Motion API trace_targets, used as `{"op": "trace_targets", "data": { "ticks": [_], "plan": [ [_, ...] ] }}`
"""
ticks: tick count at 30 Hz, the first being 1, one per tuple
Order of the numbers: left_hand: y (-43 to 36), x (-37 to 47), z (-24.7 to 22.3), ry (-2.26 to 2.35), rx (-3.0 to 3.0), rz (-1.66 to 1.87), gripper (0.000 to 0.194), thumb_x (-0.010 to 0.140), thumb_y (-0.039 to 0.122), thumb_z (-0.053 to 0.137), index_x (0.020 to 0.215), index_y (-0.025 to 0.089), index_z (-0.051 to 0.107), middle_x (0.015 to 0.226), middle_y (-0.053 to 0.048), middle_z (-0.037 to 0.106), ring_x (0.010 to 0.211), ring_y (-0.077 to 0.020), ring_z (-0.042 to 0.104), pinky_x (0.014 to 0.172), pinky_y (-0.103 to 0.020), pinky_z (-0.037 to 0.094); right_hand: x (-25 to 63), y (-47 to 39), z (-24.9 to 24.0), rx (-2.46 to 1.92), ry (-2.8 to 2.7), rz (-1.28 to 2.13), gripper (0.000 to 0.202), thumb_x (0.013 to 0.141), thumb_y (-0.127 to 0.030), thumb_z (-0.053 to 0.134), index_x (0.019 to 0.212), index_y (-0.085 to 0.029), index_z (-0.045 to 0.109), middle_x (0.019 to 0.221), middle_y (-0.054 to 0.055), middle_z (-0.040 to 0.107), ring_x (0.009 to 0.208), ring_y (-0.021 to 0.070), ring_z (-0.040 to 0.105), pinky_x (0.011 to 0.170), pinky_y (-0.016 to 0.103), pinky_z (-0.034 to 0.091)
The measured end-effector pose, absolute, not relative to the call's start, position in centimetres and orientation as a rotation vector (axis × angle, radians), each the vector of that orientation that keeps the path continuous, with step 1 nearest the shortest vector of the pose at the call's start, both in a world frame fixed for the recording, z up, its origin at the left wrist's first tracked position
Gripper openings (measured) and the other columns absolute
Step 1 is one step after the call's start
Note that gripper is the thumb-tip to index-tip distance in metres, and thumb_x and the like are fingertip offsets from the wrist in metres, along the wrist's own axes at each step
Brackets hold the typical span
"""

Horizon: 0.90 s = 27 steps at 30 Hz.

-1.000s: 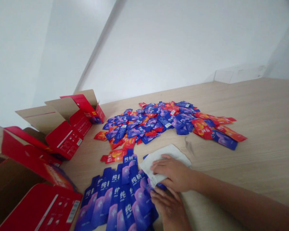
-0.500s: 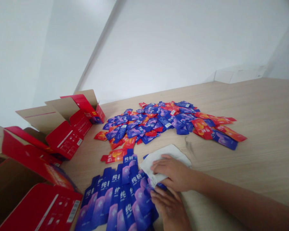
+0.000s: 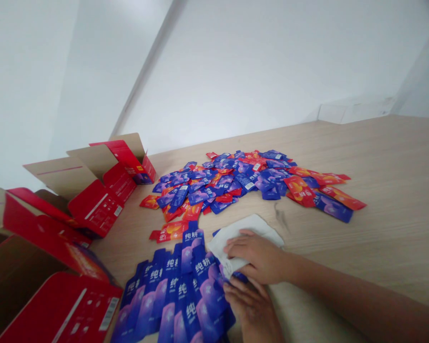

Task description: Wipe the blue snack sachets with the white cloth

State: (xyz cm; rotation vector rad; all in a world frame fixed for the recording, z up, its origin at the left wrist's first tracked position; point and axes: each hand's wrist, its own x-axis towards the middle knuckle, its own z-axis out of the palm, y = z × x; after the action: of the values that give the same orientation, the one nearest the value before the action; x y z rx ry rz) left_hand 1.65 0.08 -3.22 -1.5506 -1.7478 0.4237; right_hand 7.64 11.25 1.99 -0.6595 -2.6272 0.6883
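Note:
My right hand (image 3: 253, 255) reaches in from the right, its fingers curled on a white cloth (image 3: 259, 227). A dark blue sachet (image 3: 240, 276) shows partly from under the cloth, between my hands. At the bottom, my left hand (image 3: 253, 309) presses its fingers on the near end of that sachet, which the hand mostly hides. Left of my hands, several blue-purple sachets (image 3: 180, 295) with white lettering lie overlapping in rows. An orange-red sachet (image 3: 173, 231) lies just beyond them.
A mixed pile of blue and orange-red sachets (image 3: 225, 178) spreads over the wooden table (image 3: 389, 190). Opened red cartons (image 3: 96, 207) with raised flaps line the left side. A white box (image 3: 355, 109) stands against the wall at the far right.

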Motion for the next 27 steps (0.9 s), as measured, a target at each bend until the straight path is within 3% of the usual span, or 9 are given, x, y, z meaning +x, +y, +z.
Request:
{"op": "trace_targets", "data": {
  "ticks": [27],
  "plan": [
    [0.2, 1.6, -4.3, -1.782, -1.553, 0.404, 0.031, 0.075, 0.012, 0.052, 0.102, 0.010, 0.068, 0.103, -0.028, 0.066, 0.093, -0.0369, 0.064, 0.086, -0.057, 0.046, 7.5, 11.3, 1.9, -0.679, -2.657, 0.650, 0.035, 0.080, -0.024, 0.052, 0.115, -0.022, 0.057, 0.119, 0.006, 0.062, 0.119, 0.0196, 0.048, 0.107, 0.041, 0.019]
  ]
}}
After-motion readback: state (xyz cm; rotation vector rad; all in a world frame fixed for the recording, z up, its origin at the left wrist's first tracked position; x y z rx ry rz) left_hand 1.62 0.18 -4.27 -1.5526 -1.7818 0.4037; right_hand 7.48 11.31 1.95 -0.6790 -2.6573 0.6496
